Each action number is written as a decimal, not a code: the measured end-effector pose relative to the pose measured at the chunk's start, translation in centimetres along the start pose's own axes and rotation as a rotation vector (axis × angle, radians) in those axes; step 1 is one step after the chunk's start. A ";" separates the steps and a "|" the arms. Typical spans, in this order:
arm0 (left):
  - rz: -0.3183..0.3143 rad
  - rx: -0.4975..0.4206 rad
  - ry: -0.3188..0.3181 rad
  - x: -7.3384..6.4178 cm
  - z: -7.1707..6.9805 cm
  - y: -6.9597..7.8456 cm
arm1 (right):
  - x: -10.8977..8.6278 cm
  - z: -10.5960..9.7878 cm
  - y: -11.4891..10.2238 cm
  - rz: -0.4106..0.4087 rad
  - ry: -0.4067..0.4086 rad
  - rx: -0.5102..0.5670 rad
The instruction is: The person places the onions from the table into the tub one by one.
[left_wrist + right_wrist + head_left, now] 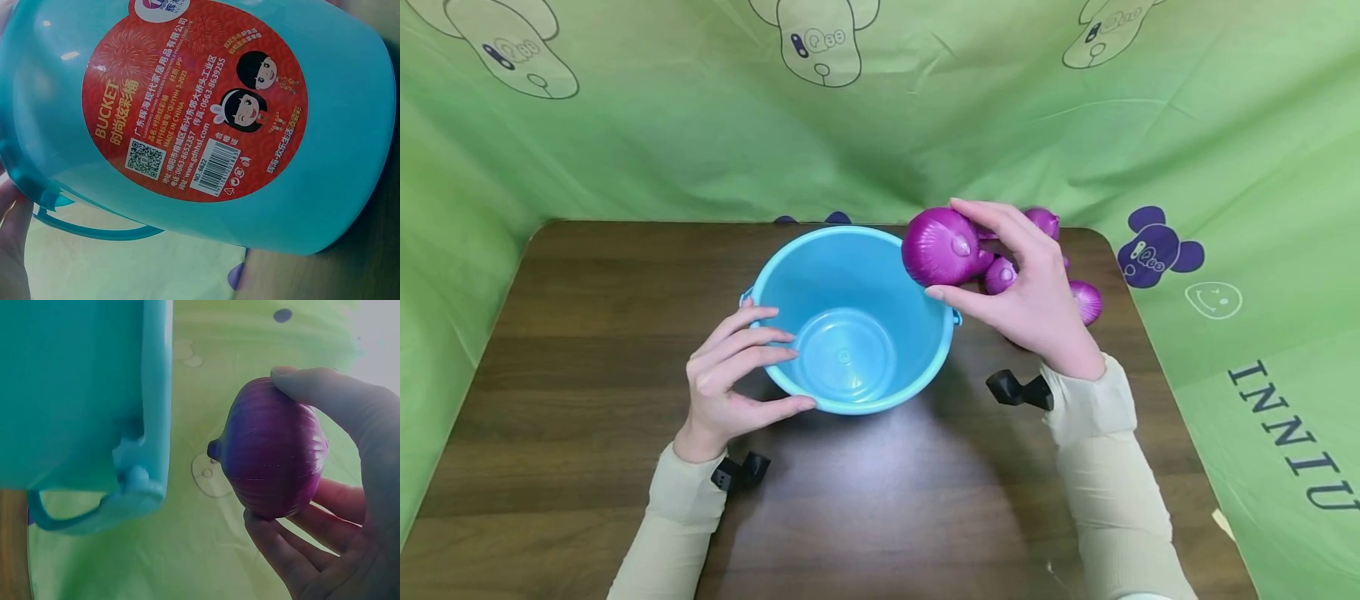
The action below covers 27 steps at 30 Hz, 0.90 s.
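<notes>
One onion (pixel 940 250) pinched in right hand (pixel 1033 287); left hand (pixel 726 383) spread on bucket rim (pixel 867 408).

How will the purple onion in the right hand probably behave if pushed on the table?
The purple onion would probably roll, as its body is round. Its glossy surface may be slippery. It seems stiff: no dent shows where the right hand grips it.
</notes>
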State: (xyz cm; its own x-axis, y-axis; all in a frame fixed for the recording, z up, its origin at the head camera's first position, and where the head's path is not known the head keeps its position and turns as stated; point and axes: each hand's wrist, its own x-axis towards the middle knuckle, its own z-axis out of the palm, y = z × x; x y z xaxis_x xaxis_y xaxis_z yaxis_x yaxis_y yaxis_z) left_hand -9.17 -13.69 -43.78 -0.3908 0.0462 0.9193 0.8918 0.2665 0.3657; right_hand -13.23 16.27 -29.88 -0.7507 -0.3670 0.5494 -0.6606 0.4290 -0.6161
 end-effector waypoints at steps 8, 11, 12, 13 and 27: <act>0.001 0.001 0.005 0.0 0.1 0.1 | 0.8 0.9 -0.4 0.028 -0.076 0.039; -0.003 -0.005 0.004 0.0 0.1 0.1 | 1.0 1.5 0.3 0.016 -0.106 0.043; -0.004 -0.005 0.004 -0.1 0.1 0.1 | 1.0 1.8 0.7 0.008 -0.118 0.053; -0.005 -0.004 0.003 -0.1 0.1 0.1 | 1.1 2.1 1.2 -0.003 -0.132 0.065; -0.014 0.019 -0.026 -0.2 -0.1 0.0 | -0.6 5.1 4.0 -0.012 -0.252 0.010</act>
State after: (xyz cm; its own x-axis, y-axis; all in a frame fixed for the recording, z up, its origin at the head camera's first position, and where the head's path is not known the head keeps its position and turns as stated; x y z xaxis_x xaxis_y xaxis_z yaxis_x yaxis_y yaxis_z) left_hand -9.07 -13.76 -43.98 -0.4089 0.0675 0.9101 0.8820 0.2851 0.3752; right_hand -15.43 14.01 -35.53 -0.7208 -0.5667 0.3993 -0.6684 0.4154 -0.6170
